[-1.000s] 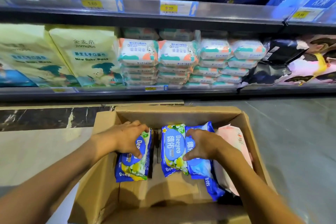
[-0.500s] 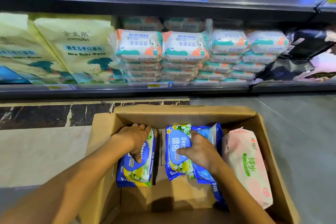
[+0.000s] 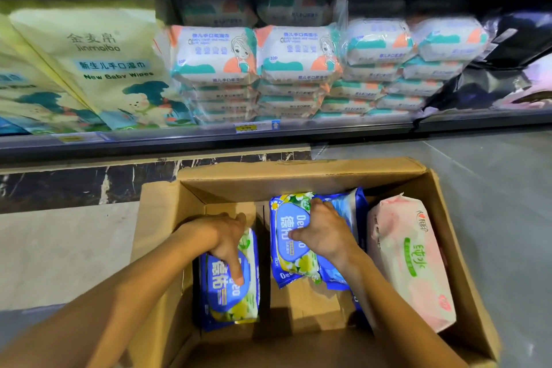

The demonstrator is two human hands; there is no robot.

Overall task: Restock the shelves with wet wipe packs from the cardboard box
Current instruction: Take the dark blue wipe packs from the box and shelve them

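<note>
An open cardboard box [image 3: 301, 172] stands on the floor below the shelves. Inside it, my left hand [image 3: 222, 240] grips the top of a blue Deeyeo wet wipe pack [image 3: 230, 296] standing at the box's left. My right hand [image 3: 324, 233] is closed over a second blue Deeyeo pack [image 3: 291, 230], which leans against further blue packs [image 3: 352, 209] behind it. A large pink wipe pack [image 3: 409, 260] lies along the box's right wall.
The lower shelf [image 3: 268, 134] holds stacks of white, teal and orange baby wipe packs [image 3: 213, 55] in the middle, big yellow Jinmaibo bags [image 3: 98, 63] at left and dark packs [image 3: 519, 39] at right. Marble-edged floor [image 3: 59, 248] lies left of the box.
The view has tilted down and closer to the box. Both hands have pushed deeper into the box and closed more firmly on their blue packs.
</note>
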